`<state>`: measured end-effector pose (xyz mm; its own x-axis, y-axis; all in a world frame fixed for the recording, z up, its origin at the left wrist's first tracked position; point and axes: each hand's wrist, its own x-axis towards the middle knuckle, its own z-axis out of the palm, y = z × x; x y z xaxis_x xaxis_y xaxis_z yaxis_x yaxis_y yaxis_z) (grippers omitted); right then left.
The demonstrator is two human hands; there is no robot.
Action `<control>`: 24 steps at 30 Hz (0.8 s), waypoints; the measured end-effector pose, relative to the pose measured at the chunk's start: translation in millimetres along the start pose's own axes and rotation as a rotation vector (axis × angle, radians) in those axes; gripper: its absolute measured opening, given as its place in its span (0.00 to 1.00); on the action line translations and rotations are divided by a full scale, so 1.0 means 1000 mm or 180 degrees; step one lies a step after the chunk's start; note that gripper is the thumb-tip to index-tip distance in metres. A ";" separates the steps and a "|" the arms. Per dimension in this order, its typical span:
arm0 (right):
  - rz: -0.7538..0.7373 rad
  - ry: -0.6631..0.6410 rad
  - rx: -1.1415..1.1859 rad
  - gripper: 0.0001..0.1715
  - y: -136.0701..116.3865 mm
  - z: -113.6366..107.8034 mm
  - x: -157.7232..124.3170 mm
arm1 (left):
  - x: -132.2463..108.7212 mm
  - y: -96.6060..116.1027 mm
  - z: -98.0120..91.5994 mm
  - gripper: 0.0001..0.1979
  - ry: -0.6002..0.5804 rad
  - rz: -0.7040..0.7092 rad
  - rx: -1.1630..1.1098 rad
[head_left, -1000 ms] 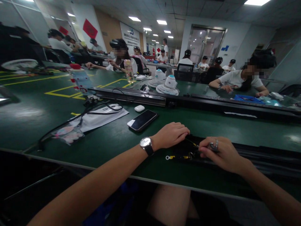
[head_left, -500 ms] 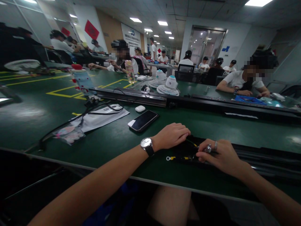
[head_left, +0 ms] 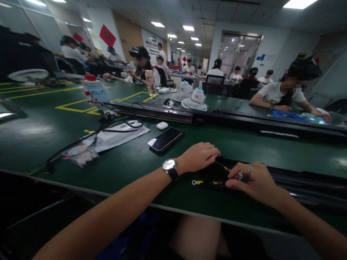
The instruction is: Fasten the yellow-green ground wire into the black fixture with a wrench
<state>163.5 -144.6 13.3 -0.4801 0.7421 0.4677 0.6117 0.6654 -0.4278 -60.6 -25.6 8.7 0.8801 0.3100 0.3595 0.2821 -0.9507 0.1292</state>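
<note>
From the fingertips of my left hand, a thin green-and-yellow wire runs across to my right hand. The left fingers are curled closed at the wire's far end, beside a black strip-like part. My right thumb and forefinger are pinched together near the wire's yellow end. A small shiny piece shows at the right fingers, too small to name. Just left of that hand lies a ring terminal with a yellow sleeve, on a dark lead. Long black profiles extend rightward beneath my right wrist.
A phone, a white earbud case and a white paper bag with black cables lie to the left. Long black rails cross the green table. Behind them stand two white fans. A co-worker sits opposite at right.
My right hand has shifted very slightly, and more of the green-and-yellow wire shows. My left hand has stayed in place. The co-worker at right has stretched an arm outward.
</note>
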 end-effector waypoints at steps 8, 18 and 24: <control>-0.0707 -0.0090 -0.0285 0.07 0.004 -0.015 0.000 | 0.000 0.001 0.000 0.15 0.0028 -0.0001 -0.0001; 0.0180 -0.0042 0.0223 0.08 0.002 -0.012 0.000 | 0.000 -0.001 0.001 0.15 0.0062 0.0026 -0.0022; 0.0225 -0.0127 0.0179 0.13 0.003 -0.005 0.000 | 0.000 0.000 0.001 0.15 0.0068 0.0018 -0.0047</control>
<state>168.7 -143.2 15.4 -0.4623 0.7893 0.4041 0.6092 0.6139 -0.5020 -60.1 -25.1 7.8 0.8733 0.3051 0.3799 0.2715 -0.9521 0.1406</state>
